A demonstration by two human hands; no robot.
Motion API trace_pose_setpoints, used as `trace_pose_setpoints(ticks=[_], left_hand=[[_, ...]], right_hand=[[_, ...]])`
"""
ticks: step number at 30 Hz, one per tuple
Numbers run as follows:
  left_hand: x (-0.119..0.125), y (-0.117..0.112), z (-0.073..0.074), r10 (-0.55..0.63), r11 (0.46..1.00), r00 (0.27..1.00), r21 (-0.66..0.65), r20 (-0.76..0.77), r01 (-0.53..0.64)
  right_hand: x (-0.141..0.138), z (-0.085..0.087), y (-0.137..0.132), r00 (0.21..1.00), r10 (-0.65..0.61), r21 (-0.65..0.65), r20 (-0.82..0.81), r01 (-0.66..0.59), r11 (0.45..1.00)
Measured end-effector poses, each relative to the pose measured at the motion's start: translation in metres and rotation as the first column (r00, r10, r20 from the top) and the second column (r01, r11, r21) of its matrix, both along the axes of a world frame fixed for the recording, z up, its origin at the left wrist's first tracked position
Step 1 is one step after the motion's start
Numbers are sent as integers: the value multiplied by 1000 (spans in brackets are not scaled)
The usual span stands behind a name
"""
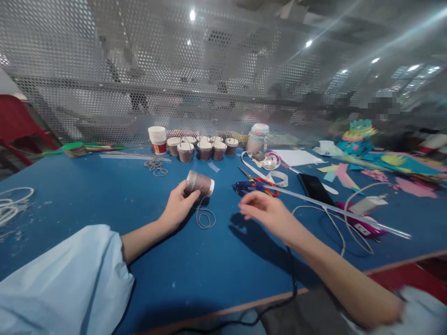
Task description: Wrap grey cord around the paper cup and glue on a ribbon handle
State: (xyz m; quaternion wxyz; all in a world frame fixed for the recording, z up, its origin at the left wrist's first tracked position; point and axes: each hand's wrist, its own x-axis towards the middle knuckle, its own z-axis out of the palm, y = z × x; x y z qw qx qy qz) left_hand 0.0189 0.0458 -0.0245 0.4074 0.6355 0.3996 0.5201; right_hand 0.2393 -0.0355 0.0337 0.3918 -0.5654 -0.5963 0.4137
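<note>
My left hand (179, 204) grips a paper cup (198, 184) wound with grey-brown cord. The cup lies on its side, its white end pointing right. From it a loose tail of cord (205, 222) curls onto the table. Empty and loosely curved, my right hand (263, 211) hovers over the blue tabletop (167, 270), fingers apart from the thumb. Just beyond its fingertips lies a blue glue gun (248, 186) with a long clear glue stick (335, 204) reaching right. Red-handled scissors (266, 182) lie partly behind the gun.
Several cord-wrapped cups (204, 151) with handles stand at the back, beside stacked paper cups (158, 139) and a lidded jar (257, 137). To the right are a phone (315, 188), a magenta power strip (366, 228), cables and paper scraps (342, 174). White cord (14, 204) lies left.
</note>
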Motion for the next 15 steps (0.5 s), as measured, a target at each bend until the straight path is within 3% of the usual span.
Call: trace_pose_setpoints(ticks=[3,6,10,15], left_hand=[[-3,-2,-2,32,990,997,139,-64,-23],[-6,0,-5,59,959,988,284,-145,-16],[-9,4,-8,83,927,973,375,-214,3],[-9,9,-9,116,937,962,348,-246,-24]], right_hand=[[-40,-7,31,939,-10,-112,-344,-31,993],[-66,-17,54,846,-24,-245,-532,-127,961],[-76,-22,64,829,-29,-311,-558,-177,934],[-62,-27,66,892,-21,-248,-451,-102,963]])
